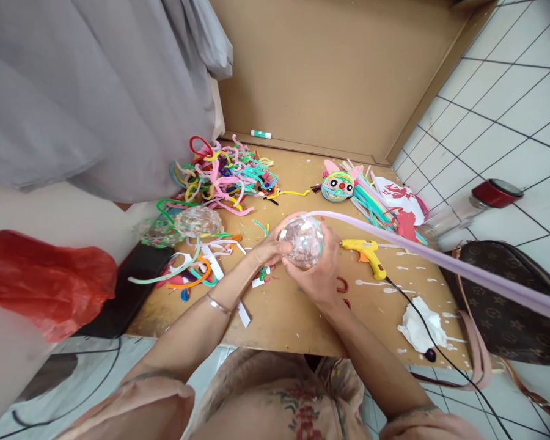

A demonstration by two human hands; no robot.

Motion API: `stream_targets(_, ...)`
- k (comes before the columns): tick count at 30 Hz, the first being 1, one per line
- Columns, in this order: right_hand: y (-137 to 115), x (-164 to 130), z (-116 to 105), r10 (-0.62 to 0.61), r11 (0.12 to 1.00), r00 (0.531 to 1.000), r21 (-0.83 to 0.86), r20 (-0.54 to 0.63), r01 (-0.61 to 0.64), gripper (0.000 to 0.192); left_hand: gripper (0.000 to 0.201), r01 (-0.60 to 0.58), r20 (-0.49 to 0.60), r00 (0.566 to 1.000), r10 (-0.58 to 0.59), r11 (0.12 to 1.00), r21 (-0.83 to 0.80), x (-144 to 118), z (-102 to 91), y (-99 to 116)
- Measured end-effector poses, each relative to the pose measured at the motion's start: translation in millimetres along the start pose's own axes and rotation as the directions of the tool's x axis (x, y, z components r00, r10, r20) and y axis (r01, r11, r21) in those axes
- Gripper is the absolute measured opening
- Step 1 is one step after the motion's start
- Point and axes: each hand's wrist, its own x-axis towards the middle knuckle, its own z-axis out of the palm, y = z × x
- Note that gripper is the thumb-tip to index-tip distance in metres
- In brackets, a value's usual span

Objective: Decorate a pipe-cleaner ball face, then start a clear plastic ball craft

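Observation:
Between my two hands is a clear plastic ball (pixel 303 239), raised a little over the middle of the table. My left hand (pixel 271 247) grips its left side, with the thumb across the front. From the right and below, my right hand (pixel 319 276) wraps round it. A long lilac fuzzy strip (pixel 394 237) runs from the ball's top edge out to the right; whether it is glued or pinched there I cannot tell. Just right of my right hand lies a yellow glue gun (pixel 364 252), its nozzle toward the ball.
Behind lie a heap of coloured pipe cleaners (pixel 224 174) and a finished striped ball with eyes (pixel 338 185). At left are another clear plastic piece (pixel 198 221) and a red bag (pixel 50 281). A crumpled tissue (pixel 420 324), a brown handbag (pixel 513 299) and a bottle (pixel 472 211) stand right.

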Motion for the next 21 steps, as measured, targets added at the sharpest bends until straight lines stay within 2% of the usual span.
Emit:
stream_targets(7, 1.7, 0.3, 1.1, 0.037, 0.999, 0.997, 0.023, 0.062, -0.038, 0.096, 0.109, -0.019, -0.051, 0.999, 0.019, 1.000, 0.000, 1.7, -2.7, -5.0)
stream_targets(16, 3.9, 1.9, 1.2, 0.071, 0.996, 0.983, 0.049, 0.169, -0.080, 0.124, 0.107, -0.046, -0.049, 0.998, 0.047, 0.999, 0.027, 0.6, 0.4, 3.1)
stream_targets(19, 1.0, 3.6, -4.3, 0.064, 0.997, 0.973, 0.018, 0.220, -0.070, 0.127, 0.106, -0.064, -0.074, 0.995, 0.067, 0.997, 0.036, 1.2, -2.8, 3.5)
stream_targets(21, 4.1, 4.1, -14.3, 0.036, 0.999, 0.969, -0.022, 0.245, -0.031, 0.122, 0.107, -0.077, -0.087, 0.993, 0.079, 0.996, 0.035, 2.1, -6.4, 4.0)
